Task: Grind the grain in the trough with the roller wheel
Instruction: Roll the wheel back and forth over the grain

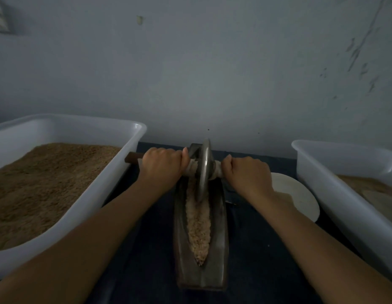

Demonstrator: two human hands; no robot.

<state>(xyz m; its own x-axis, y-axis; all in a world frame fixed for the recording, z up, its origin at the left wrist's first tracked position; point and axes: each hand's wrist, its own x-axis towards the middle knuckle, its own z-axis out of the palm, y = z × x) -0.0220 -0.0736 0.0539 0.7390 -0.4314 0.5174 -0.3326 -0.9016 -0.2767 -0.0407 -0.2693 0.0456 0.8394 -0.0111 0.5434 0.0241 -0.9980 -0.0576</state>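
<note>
Big white tub [129,150] sitting left of the trough [221,220], heaped with brown husky grain [46,183]; a second white tub [335,194] sitting right of the trough, holding a lower layer of paler meal

Trough lying lengthwise on a dark cloth [146,260], narrow end toward the person, far end near the wall

White plate [300,198] lying just right of the trough, partly under the right forearm

Pale cracked grain [198,229] lying along the trough's groove, piled mostly in the near half and tapering to a point at the near end

Roller wheel [204,170] standing upright on edge in the groove, at the trough's far half, rim biting into the grain

Left hand [162,164] wrapping fully round the axle handle [133,160] left of the wheel, fingers curled over the top; right hand [247,172] gripping the handle right of the wheel the same way, both fists close to the wheel

Judgement: wheel is at the far end of a stroke. To do it well, keep the axle level, press evenly through both fists so the wheel is not tipping, and draw it back toward the near heap, which looks least crushed. Watch for grain spilling over the trough's sides
</note>
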